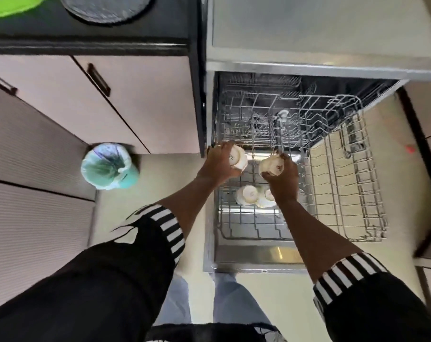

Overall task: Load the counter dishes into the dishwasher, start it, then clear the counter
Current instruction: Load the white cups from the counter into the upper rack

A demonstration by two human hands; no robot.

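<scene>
The left hand has its grip curled round a white cup; the right hand grasps a second cup. Both hang side by side, seemingly base-up, over the pulled-out rack. Free wire lies straight below them, just beyond two seated cups under the right wrist; all are small, pale, marked underneath

Dishwasher wire rack w/ 2 white cups side by side, approx. mid-rack
</scene>
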